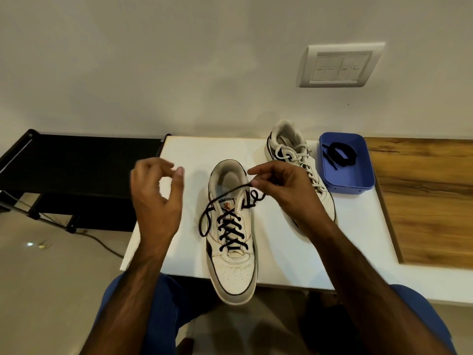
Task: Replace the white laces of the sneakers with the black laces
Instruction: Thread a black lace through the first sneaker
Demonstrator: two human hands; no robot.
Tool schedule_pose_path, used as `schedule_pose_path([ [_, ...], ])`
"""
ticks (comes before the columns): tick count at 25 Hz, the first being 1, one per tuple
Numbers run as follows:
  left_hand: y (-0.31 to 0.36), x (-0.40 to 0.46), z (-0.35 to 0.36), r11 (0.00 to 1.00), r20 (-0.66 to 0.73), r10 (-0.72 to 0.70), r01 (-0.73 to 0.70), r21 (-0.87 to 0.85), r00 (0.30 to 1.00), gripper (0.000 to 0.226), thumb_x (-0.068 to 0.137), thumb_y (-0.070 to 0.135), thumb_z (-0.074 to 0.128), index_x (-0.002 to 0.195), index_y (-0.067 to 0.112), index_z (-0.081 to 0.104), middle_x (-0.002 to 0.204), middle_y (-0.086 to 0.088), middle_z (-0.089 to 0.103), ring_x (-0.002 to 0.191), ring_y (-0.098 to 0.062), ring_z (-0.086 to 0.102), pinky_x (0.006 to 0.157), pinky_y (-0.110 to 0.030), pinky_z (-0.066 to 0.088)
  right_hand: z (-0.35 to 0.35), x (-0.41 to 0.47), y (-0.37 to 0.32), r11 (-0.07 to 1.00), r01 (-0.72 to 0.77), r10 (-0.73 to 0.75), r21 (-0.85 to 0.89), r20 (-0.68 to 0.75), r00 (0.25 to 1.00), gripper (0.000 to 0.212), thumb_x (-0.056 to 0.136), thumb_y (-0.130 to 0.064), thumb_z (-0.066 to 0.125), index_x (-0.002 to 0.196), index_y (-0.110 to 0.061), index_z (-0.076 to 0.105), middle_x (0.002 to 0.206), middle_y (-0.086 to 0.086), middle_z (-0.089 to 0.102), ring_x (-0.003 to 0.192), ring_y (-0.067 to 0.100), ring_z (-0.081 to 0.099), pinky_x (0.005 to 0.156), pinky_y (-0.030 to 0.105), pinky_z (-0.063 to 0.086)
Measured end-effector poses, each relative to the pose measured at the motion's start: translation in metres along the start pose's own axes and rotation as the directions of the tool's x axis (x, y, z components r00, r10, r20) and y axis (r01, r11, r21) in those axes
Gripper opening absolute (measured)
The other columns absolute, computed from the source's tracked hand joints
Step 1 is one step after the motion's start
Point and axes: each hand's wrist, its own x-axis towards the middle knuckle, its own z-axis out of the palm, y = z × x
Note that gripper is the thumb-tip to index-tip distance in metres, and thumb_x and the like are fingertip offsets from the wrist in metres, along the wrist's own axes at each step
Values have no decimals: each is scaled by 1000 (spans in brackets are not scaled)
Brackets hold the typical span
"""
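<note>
- Shelving: a black rack (76, 160) stands at the far left beside the white table (358, 239), with a cable on the floor below it.
- Left hand (156, 198): raised above the table's left edge, fingers loosely curled with thumb and fingertips near each other. It appears to hold nothing; the picture is blurred there, so a pinch on a lace end cannot be ruled out.
- Near sneaker (231, 252): lies at the table's front edge, toe overhanging toward the person. A black lace (230, 234) is crossed through most of its eyelets; one loose end (204, 224) trails down the shoe's left side.
- Right hand (276, 193): pinches the other stretch of that black lace just right of the shoe's collar, with a short curl of lace hanging beneath the fingers.
- Far sneaker (299, 170): sits behind the right hand and still carries its white laces (299, 157); judged about halfway through the task.
- Blue tray (346, 185): just right of the far sneaker, holding the second black lace (340, 152).
- Wall switch plate (340, 65): above, well apart.
- Risk: the two ends look uneven, so tightening may leave one side too short to tie.
- Risk: a firm pull by the right hand alone could drag the overhanging shoe off the table, since nothing steadies it.
- Risk: the slack left end may slip back through its top eyelet.
</note>
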Motion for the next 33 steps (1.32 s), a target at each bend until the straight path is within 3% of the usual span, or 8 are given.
schedule_pose_path([
  [5, 34, -17, 21, 944, 572, 25, 170, -283, 820, 37, 95, 17, 69, 127, 33, 58, 102, 16, 69, 92, -10, 70, 79, -16, 50, 18, -1, -6, 995, 103, -104, 12, 140, 985, 19, 90, 11, 64, 103, -1, 71, 94, 4, 77, 95, 20, 74, 87, 33, 58],
  [8, 28, -19, 31, 939, 553, -23, 208, -274, 833, 36, 93, 12, 70, 128, 21, 65, 99, 5, 74, 88, -14, 73, 76, -21, 56, 21, -4, -5, 993, 118, -119, 11, 41, 992, 17, 86, 10, 70, 98, -3, 70, 88, 6, 76, 89, 21, 75, 84, 39, 61],
  [12, 19, -15, 32, 971, 434, 176, -84, -223, 884, 25, 90, 5, 73, 115, 10, 73, 103, 2, 74, 97, -8, 70, 85, -26, 56, 25, -5, -2, 994, 105, -106, -32, -39, 994, 20, 81, 2, 79, 92, -8, 65, 81, 6, 74, 80, 21, 74, 74, 35, 61],
  [15, 18, -12, 32, 965, 380, 234, -167, -201, 895, 13, 87, 2, 76, 99, 4, 77, 93, 2, 73, 89, 2, 66, 77, -13, 49, 24, -5, 0, 994, 87, -93, -68, -85, 992, 25, 78, -4, 84, 89, -9, 62, 78, 6, 73, 75, 20, 72, 66, 30, 59],
  [19, 20, -10, 29, 972, 372, 198, -134, -191, 907, 9, 84, 4, 78, 93, 4, 77, 87, 4, 69, 81, 6, 62, 73, -5, 41, 23, -1, 5, 993, 75, -84, -89, -98, 992, 27, 78, -8, 85, 85, -15, 60, 76, 6, 70, 72, 26, 67, 64, 34, 55],
  [23, 20, -12, 31, 986, 392, 121, -65, -153, 912, 10, 83, 2, 78, 91, 6, 74, 85, 7, 66, 75, 12, 56, 69, -2, 37, 15, 2, 8, 975, 55, -68, -214, -53, 996, 11, 89, -12, 74, 91, -19, 66, 75, -4, 67, 70, 11, 63, 67, 30, 53],
  [28, 4, -12, 34, 998, 432, 19, 8, -61, 901, 12, 86, 6, 74, 88, 14, 66, 89, 7, 65, 81, 0, 58, 70, -9, 40, 30, -6, 15, 784, -101, 50, -613, -100, 994, 39, 78, -58, 77, 80, -23, 59, 72, -7, 63, 67, 9, 60, 61, 33, 52],
  [33, -3, -18, 44, 999, 547, 19, 1, -37, 837, 8, 88, 19, 75, 93, 22, 70, 94, 13, 67, 95, -10, 61, 80, -38, 53, 25, -8, 23, 862, -223, 185, -456, -126, 975, 28, 80, -50, 77, 80, -24, 69, 73, -6, 70, 66, 4, 62, 61, 24, 47],
])
